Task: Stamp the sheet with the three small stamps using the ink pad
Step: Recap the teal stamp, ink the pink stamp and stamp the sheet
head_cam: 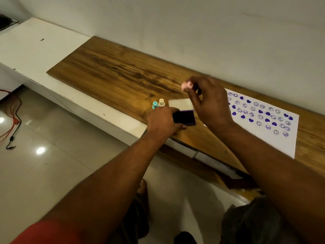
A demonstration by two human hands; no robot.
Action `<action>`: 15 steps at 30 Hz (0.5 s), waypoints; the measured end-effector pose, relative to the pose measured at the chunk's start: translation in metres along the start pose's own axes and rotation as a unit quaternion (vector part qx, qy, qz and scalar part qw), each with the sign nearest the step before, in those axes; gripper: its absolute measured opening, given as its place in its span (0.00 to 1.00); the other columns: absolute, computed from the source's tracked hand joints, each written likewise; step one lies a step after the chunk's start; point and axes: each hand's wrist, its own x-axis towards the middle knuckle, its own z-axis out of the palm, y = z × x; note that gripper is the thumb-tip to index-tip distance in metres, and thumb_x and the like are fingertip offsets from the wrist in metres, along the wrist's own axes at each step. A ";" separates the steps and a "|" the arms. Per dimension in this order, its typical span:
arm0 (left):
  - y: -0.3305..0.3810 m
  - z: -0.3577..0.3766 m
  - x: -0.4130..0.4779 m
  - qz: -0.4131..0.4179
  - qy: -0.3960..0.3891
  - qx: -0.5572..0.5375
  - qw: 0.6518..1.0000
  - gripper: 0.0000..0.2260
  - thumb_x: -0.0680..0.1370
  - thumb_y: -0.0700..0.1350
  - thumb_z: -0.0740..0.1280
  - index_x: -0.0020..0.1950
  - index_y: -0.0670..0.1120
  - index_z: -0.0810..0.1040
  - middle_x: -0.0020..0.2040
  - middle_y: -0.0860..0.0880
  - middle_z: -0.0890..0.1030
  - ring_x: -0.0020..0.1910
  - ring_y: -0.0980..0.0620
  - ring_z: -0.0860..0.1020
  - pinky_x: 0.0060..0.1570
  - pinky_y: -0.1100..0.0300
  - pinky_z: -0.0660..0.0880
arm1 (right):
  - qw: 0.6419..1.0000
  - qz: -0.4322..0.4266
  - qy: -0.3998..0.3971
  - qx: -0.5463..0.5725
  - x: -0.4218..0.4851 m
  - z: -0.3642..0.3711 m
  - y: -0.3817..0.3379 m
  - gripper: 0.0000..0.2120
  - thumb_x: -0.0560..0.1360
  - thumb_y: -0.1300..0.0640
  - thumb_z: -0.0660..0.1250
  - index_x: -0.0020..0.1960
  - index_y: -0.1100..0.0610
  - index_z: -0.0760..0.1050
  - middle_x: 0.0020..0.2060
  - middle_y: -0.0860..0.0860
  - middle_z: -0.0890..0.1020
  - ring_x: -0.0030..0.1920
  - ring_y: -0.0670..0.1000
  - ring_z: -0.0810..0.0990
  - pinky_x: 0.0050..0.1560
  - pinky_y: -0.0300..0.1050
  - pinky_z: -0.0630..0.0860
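A white sheet (274, 138) covered with several purple smiley and heart prints lies at the right of the wooden top. The open ink pad (184, 117), dark purple with its pale lid (180, 103) folded back, sits left of the sheet. My left hand (162, 120) grips the pad's left edge and holds it on the wood. My right hand (209, 103) hovers above the pad and pinches a pink stamp (186, 85), blurred by motion. A teal stamp (155, 105) and a cream stamp (161, 102) stand upright just behind my left hand.
The wooden top (123, 74) rests on a white counter (35, 50) along a white wall. Below lies a glossy tiled floor with red and black cables (12, 120) at the far left. My knees and a foot show at the bottom.
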 end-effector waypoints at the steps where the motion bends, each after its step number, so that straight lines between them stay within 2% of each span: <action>1: 0.000 0.000 0.001 -0.005 0.000 -0.002 1.000 0.29 0.68 0.68 0.76 0.67 0.60 0.81 0.51 0.56 0.85 0.50 0.54 0.82 0.33 0.64 0.63 | 0.996 0.040 -0.080 -0.023 -0.012 0.008 0.005 0.11 0.84 0.51 0.64 0.59 0.54 0.81 0.52 0.52 0.82 0.48 0.48 0.79 0.46 0.40 0.70; 3: 0.001 0.001 0.004 -0.015 -0.004 -0.005 1.000 0.30 0.67 0.69 0.77 0.67 0.61 0.81 0.51 0.55 0.85 0.49 0.53 0.82 0.33 0.63 0.63 | 0.957 0.108 -0.243 -0.114 -0.038 0.024 0.016 0.14 0.84 0.52 0.63 0.65 0.55 0.80 0.58 0.55 0.83 0.56 0.55 0.82 0.54 0.47 0.75; 4: 0.001 0.002 0.005 -0.018 -0.010 -0.001 1.000 0.31 0.66 0.69 0.77 0.67 0.61 0.80 0.52 0.55 0.85 0.50 0.53 0.82 0.35 0.62 0.66 | 0.945 0.104 -0.271 -0.153 -0.044 0.028 0.022 0.15 0.84 0.53 0.63 0.68 0.55 0.79 0.60 0.56 0.83 0.58 0.57 0.82 0.59 0.49 0.77; 7: 0.002 0.004 0.005 -0.027 -0.014 0.008 1.000 0.30 0.66 0.69 0.77 0.66 0.61 0.81 0.51 0.54 0.86 0.48 0.51 0.82 0.37 0.59 0.69 | 0.942 0.064 -0.264 -0.197 -0.041 0.031 0.023 0.16 0.82 0.53 0.65 0.69 0.54 0.78 0.61 0.56 0.83 0.59 0.58 0.80 0.61 0.51 0.76; 11: 0.002 0.004 0.001 -0.024 -0.008 0.002 1.000 0.27 0.68 0.68 0.76 0.65 0.60 0.82 0.48 0.54 0.86 0.43 0.54 0.80 0.32 0.62 0.63 | 0.925 0.052 -0.273 -0.258 -0.036 0.035 0.015 0.15 0.81 0.52 0.68 0.67 0.54 0.78 0.59 0.57 0.83 0.59 0.58 0.80 0.60 0.52 0.75; 13: 0.002 0.004 0.000 -0.024 -0.012 0.004 1.000 0.27 0.69 0.67 0.76 0.66 0.60 0.81 0.49 0.53 0.86 0.45 0.52 0.81 0.35 0.60 0.66 | 0.927 0.061 -0.273 -0.249 -0.038 0.035 0.015 0.15 0.82 0.53 0.67 0.67 0.54 0.78 0.60 0.56 0.83 0.60 0.58 0.79 0.62 0.52 0.75; 15: 0.002 0.005 0.000 -0.025 -0.014 0.001 1.000 0.28 0.70 0.66 0.76 0.68 0.60 0.80 0.53 0.52 0.86 0.49 0.50 0.82 0.39 0.58 0.70 | 0.946 0.107 -0.248 -0.180 -0.041 0.032 0.019 0.14 0.83 0.54 0.64 0.67 0.53 0.79 0.61 0.55 0.83 0.61 0.57 0.79 0.63 0.53 0.74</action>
